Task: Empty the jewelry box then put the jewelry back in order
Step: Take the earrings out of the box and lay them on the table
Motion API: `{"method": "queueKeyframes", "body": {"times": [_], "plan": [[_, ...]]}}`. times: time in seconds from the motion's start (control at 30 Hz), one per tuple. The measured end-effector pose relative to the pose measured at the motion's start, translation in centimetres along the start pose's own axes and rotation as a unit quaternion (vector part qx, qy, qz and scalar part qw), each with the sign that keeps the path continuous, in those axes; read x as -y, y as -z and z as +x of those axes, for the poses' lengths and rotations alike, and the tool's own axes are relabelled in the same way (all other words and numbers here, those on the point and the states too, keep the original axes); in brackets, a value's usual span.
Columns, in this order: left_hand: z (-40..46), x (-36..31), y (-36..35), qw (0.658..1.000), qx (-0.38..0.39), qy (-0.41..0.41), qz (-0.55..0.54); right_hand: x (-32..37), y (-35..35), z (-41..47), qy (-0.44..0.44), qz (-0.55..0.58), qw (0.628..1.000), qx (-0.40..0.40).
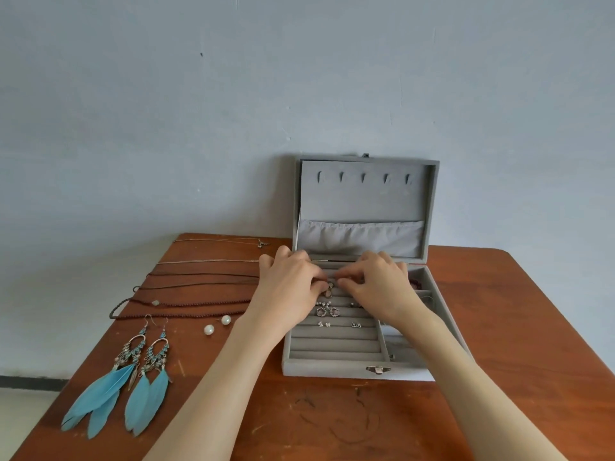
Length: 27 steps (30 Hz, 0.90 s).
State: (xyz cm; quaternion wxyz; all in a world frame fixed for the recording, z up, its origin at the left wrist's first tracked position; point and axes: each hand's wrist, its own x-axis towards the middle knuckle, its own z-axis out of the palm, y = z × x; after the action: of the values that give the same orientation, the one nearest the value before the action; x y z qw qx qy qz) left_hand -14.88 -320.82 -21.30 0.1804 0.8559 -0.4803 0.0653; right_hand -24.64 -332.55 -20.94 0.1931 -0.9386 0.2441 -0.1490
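While both hands meet over the grey jewelry box (359, 369), left grip (293, 284) pinches a small earring (329, 289); right grip (376, 281) curled, hold unclear; feather earrings (126, 377) at 9 o'clock on tabletop (332, 420).

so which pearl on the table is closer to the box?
The right pearl, farther back; the other pearl lies left of it, nearer the feather earrings.

Two hands work inside the open jewelry box (359, 372).
The left hand (293, 287) and the right hand (379, 287) pinch a small earring (329, 289) over the ring rows.
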Motion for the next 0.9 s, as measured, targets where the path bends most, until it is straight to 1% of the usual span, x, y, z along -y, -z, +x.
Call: {"method": "queueKeyframes", "body": {"times": [0.17, 0.27, 0.5, 0.67, 0.8, 0.9], "plan": [[-0.2, 0.5, -0.2, 0.999, 0.015, 0.007, -0.03, 0.3, -0.5, -0.3, 0.041, -0.022, 0.999, -0.007], [-0.3, 0.8, -0.2, 0.999, 0.014, 0.011, -0.05, 0.4, -0.5, -0.1, 0.032, -0.011, 0.999, -0.013], [-0.3, 0.6, -0.5, 0.999, -0.005, 0.003, -0.033, 0.3, -0.7, 0.0, 0.028, 0.035, 0.999, 0.012], [-0.4, 0.6, -0.3, 0.997, -0.01, -0.005, -0.074, 0.3, -0.1, 0.1, 0.038, 0.047, 0.998, 0.032], [-0.7, 0.9, 0.0, 0.99, -0.046, 0.028, -0.132, 0.1, 0.8, 0.2, 0.039, 0.102, 0.994, 0.027], [-1.0, 0.7, 0.5, 0.99, -0.074, 0.015, -0.116, 0.3, 1.2, 0.2, 0.04, 0.127, 0.991, 0.01]]}}
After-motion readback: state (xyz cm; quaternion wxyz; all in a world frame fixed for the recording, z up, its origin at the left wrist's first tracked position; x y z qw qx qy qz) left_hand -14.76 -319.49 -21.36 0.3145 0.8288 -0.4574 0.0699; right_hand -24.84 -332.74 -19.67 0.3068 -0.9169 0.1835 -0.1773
